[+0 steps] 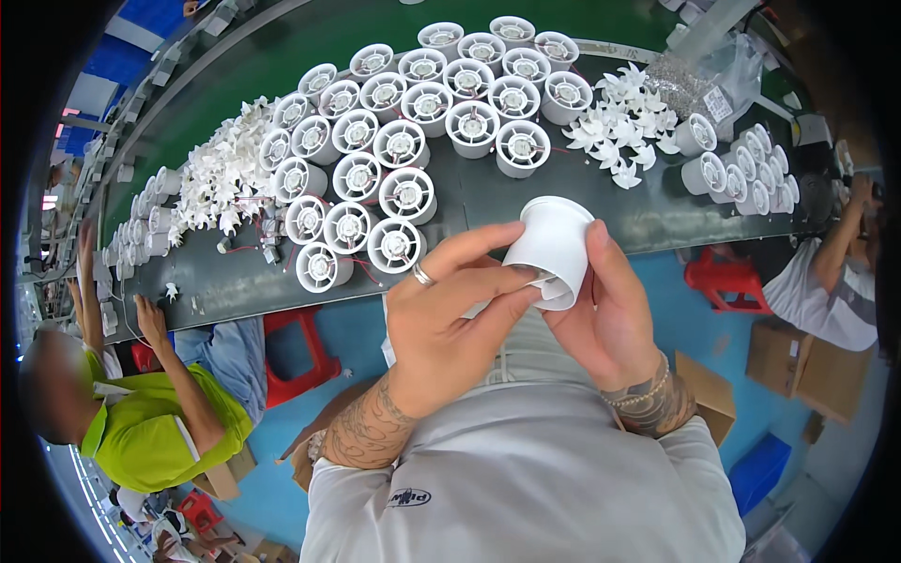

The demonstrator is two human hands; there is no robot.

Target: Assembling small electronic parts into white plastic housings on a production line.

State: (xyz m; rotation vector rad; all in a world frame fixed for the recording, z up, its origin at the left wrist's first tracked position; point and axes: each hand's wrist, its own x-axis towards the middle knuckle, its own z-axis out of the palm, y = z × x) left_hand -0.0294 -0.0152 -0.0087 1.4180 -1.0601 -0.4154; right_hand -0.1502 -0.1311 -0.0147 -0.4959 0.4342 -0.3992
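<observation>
A white cup-shaped fan housing (556, 233) is held up and tilted above the table's near edge. My left hand (443, 324) is closed on its left side, with thumb and a finger pinched at the lower open end. Whether a small part sits between those fingertips I cannot tell. On the other side, my right hand (610, 324) wraps the housing, its thumb along the wall. Beyond my hands stand many similar white housings (402, 192) with spoked tops, some with red wires. A heap of white fan blades (230, 169) lies to their left, and a smaller blade pile (624, 122) to the right.
The dark work table (469, 192) borders a green conveyor belt (253, 47). More housings (746, 174) and a clear plastic bag (727, 80) are at the right. A co-worker in a green shirt (169, 422) sits left, another person (826, 291) right. Small motors (270, 239) lie near the left heap.
</observation>
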